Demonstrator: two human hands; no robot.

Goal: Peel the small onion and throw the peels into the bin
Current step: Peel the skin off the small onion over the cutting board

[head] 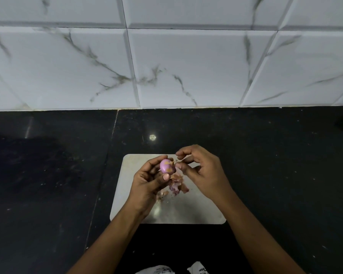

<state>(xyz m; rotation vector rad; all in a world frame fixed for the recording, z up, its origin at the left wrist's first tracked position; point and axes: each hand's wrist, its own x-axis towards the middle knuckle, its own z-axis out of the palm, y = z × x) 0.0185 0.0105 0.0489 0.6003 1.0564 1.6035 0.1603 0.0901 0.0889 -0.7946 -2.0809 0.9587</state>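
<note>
While the black worktop (265,165) is lying bare and roomy to the left and right, a single pale cutting board (196,210) is sitting at its middle, well clear of the white marbled wall tiles (186,66) rising behind, its near edge lying short of the worktop's front. Both hands are hovering over the far half of the board. The left hand (149,180) is gripping one small onion (166,165) between thumb and fingers, holding it up just above the board. That onion is looking glossy and pink-purple, mostly stripped, with a few yellowish-brown flecks of skin clinging to it. The right hand (202,171) is curling just beside the onion's right end, thumb and forefinger pinching together at a scrap of skin there; whether they are actually gripping it is hard to tell. One loose heap of brownish-pink peels (177,185) is lying on the board, directly beneath and between the two hands.
</note>
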